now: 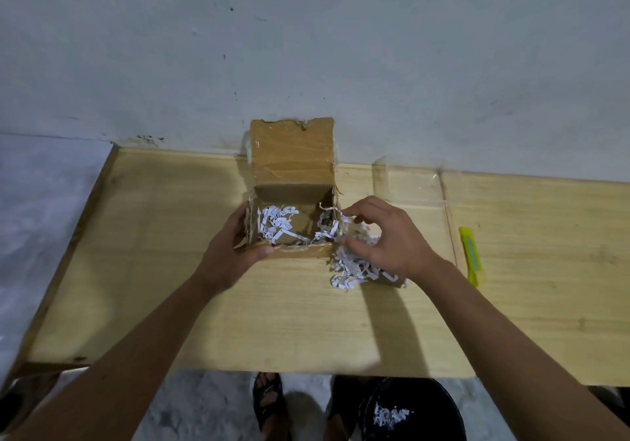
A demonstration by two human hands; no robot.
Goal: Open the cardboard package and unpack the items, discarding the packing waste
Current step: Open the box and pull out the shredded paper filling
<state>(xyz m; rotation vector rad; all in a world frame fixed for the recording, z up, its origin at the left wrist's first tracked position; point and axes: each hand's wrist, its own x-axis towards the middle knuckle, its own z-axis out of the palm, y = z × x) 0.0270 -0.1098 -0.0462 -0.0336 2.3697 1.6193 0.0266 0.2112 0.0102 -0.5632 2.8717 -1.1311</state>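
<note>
An open cardboard box (292,164) stands on the wooden table (170,270) near the wall, its lid flap up. White shredded paper (278,225) lies inside it. My left hand (238,246) grips the box's front left corner, thumb on the front wall. My right hand (381,236) is just right of the box, fingers curled into a heap of shredded paper (354,266) lying on the table. A small dark item (325,223) shows among the shreds in the box's right corner.
A yellow-green utility knife (470,256) lies on the table to the right. A clear plastic sheet (409,181) lies behind my right hand. Under the table's front edge a dark bin (375,403) holds shredded paper, next to a sandalled foot (269,403).
</note>
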